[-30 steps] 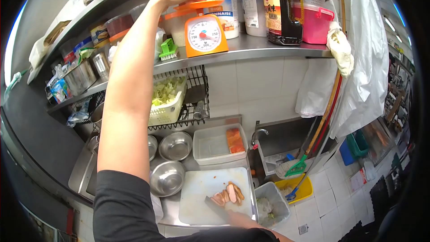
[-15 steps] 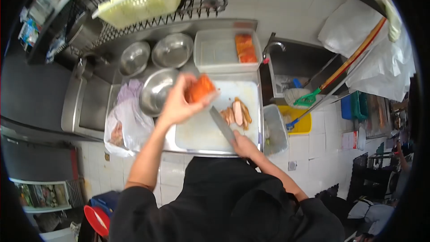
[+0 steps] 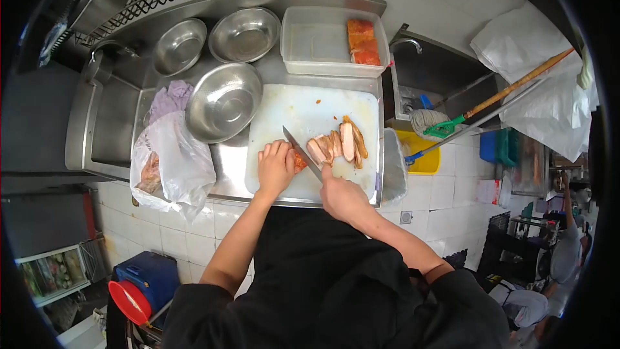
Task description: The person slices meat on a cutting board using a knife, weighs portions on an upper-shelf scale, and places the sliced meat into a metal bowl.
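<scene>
A white cutting board (image 3: 303, 113) lies on the steel counter. My left hand (image 3: 275, 167) presses an orange-red piece of meat (image 3: 299, 161) down on the board's near part. My right hand (image 3: 342, 197) grips a knife (image 3: 302, 152) by its handle, the blade lying against the right side of that piece. Several cut slices of meat (image 3: 337, 145) lie fanned out just right of the blade. A clear plastic tub (image 3: 316, 42) behind the board holds more orange meat blocks (image 3: 363, 42) at its right end.
Three steel bowls (image 3: 223, 101) stand left of and behind the board. A plastic bag (image 3: 171, 161) with food sits at the counter's left front. A bin (image 3: 392, 171) hangs at the board's right edge, beyond it a sink (image 3: 426, 84) and broom handles (image 3: 510, 94). Another person stands far right.
My left hand came down from the shelf scale carrying an orange piece of meat and set it on the board. The knife moved up against it. The view tilted down to the counter.
</scene>
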A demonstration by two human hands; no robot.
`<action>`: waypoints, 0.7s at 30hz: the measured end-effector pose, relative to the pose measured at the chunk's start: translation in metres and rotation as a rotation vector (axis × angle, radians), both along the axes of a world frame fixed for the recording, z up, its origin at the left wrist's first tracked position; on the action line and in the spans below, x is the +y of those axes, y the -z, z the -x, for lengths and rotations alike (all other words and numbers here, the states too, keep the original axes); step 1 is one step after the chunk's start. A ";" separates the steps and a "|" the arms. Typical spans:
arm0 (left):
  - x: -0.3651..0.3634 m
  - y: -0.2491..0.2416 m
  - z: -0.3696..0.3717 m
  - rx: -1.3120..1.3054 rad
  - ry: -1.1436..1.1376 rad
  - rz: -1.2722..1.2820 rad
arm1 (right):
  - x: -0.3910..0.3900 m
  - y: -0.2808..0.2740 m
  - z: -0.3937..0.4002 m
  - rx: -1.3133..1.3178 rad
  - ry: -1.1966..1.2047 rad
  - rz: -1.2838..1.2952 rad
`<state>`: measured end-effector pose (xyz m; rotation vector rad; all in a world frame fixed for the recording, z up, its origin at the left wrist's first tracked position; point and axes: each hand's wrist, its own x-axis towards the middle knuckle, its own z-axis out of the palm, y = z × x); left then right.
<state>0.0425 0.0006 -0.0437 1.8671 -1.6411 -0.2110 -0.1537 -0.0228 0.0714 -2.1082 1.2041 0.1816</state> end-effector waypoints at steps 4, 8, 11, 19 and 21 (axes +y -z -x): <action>0.004 0.004 0.004 -0.050 -0.035 0.055 | 0.003 -0.027 -0.001 0.101 -0.051 -0.084; 0.005 0.005 0.004 -0.083 -0.025 0.035 | -0.008 -0.025 -0.009 0.063 -0.068 -0.095; 0.005 0.003 0.005 -0.106 -0.023 0.024 | -0.033 0.017 -0.041 0.008 -0.091 -0.128; 0.010 0.005 0.008 -0.073 -0.040 0.022 | 0.009 0.010 -0.004 0.069 -0.013 -0.194; 0.006 0.008 0.002 -0.081 -0.021 0.031 | 0.007 0.051 -0.018 -0.013 0.005 -0.129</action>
